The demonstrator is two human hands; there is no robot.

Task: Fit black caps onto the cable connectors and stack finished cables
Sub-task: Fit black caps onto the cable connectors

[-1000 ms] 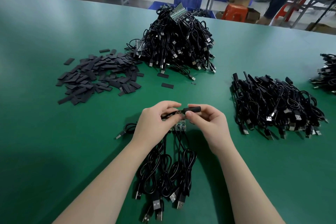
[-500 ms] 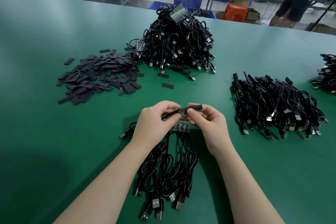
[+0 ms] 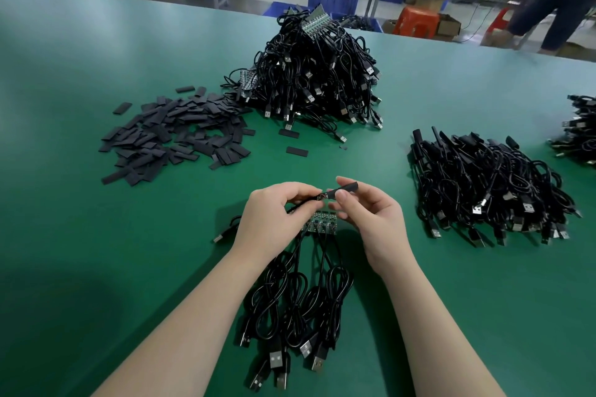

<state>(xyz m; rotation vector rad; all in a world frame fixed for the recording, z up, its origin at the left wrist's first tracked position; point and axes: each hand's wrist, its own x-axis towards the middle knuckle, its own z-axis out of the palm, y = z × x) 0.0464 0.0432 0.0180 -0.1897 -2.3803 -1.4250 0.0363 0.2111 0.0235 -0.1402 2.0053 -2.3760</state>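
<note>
My left hand (image 3: 274, 219) pinches a thin black cable (image 3: 303, 205) just behind its small board end. My right hand (image 3: 371, 213) pinches a black cap (image 3: 346, 187) that sits partly over that end, with a bit of the board still showing between my fingertips. Below my hands lies a row of small green boards (image 3: 319, 224), their bundled black cables (image 3: 300, 309) running toward me and ending in USB plugs. A heap of loose black caps (image 3: 174, 135) lies at the left. A pile of capped cables (image 3: 483, 190) lies at the right.
A tall heap of black cables with boards (image 3: 319, 74) stands at the table's middle back. Another cable pile (image 3: 577, 129) shows at the right edge. Two stray caps (image 3: 296, 151) lie ahead of my hands. A person (image 3: 554, 0) stands beyond the green table (image 3: 96, 251), among blue crates and orange stools.
The cap has tilted up slightly at its right end and my hands have shifted a little. The person in the background has walked to the right.
</note>
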